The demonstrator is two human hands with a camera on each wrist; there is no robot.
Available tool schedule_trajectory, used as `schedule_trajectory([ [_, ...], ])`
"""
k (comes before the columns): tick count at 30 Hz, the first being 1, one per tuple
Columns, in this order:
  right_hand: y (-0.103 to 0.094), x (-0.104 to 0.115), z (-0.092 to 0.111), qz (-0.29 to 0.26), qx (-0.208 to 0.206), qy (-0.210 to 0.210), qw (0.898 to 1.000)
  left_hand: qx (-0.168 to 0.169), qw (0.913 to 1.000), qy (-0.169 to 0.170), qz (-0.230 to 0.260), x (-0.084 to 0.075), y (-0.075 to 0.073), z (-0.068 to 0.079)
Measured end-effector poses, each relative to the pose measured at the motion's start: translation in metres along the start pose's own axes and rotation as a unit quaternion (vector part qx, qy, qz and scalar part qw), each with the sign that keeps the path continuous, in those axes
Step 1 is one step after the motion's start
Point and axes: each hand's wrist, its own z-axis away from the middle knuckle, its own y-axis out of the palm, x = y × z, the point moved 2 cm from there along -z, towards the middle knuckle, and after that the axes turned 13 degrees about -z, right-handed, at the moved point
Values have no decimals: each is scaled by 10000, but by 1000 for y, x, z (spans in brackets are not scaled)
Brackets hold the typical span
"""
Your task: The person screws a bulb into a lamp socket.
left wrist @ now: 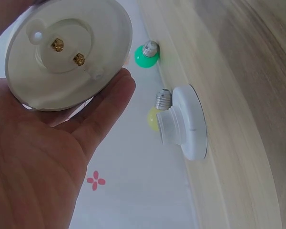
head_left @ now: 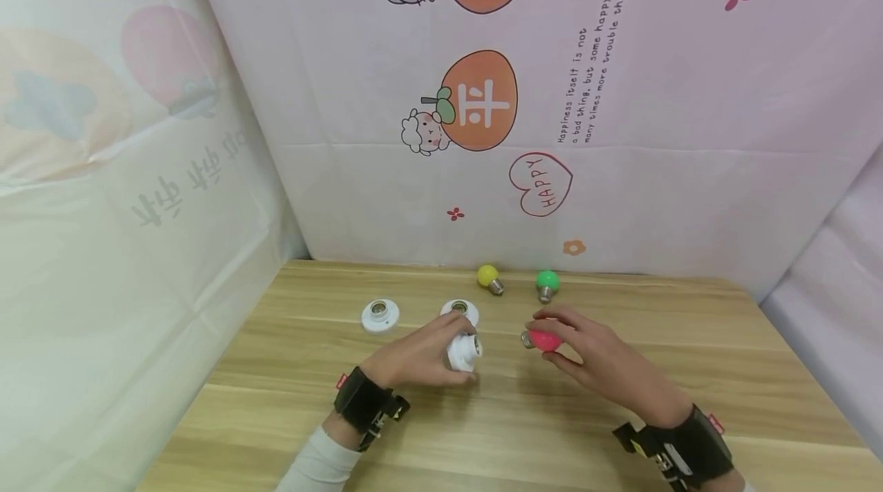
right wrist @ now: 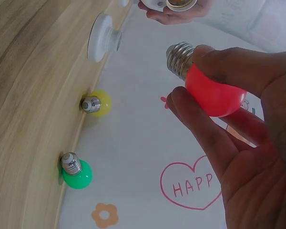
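The table (head_left: 524, 438) is pale wood grain, its far edge meeting a printed cloth (head_left: 359, 78) with orange shapes, small flowers and a heart (head_left: 541, 185) marked HAPPY. More pale cloth hangs at both sides. Near the back lie a yellow bulb (head_left: 487, 275) and a green bulb (head_left: 548, 281), well apart, metal ends toward the person. A white left socket (head_left: 380, 316) sits base down on the table; a rear socket (head_left: 461, 307) stands just beyond the left hand (head_left: 422, 354), partly hidden by it.

The held socket (head_left: 462, 353) lies between the left thumb and fingers, mouth turned toward the right hand (head_left: 596, 354). The red bulb (head_left: 546, 340) is within the right grip, metal end pointing toward the held socket, the two apart and above the table.

The left grip is curved round the held socket's base; the right grip pinches the red bulb's globe between thumb and fingers
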Motion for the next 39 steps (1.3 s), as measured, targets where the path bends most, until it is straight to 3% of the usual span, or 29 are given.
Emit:
schedule_trajectory([
  [18,7,6,-3,-156,-18,-52,9999,33,10000,31,87,-5,0,0],
  [24,9,7,-2,-154,174,118,9997,-2,9999,79,89,-8,-1,-2],
  [33,15,11,-5,-183,-57,-254,9995,14,9998,112,132,-12,-2,-4],
  [39,17,14,-6,-250,-61,-173,9995,0,9998,160,149,-15,-3,-6],
])
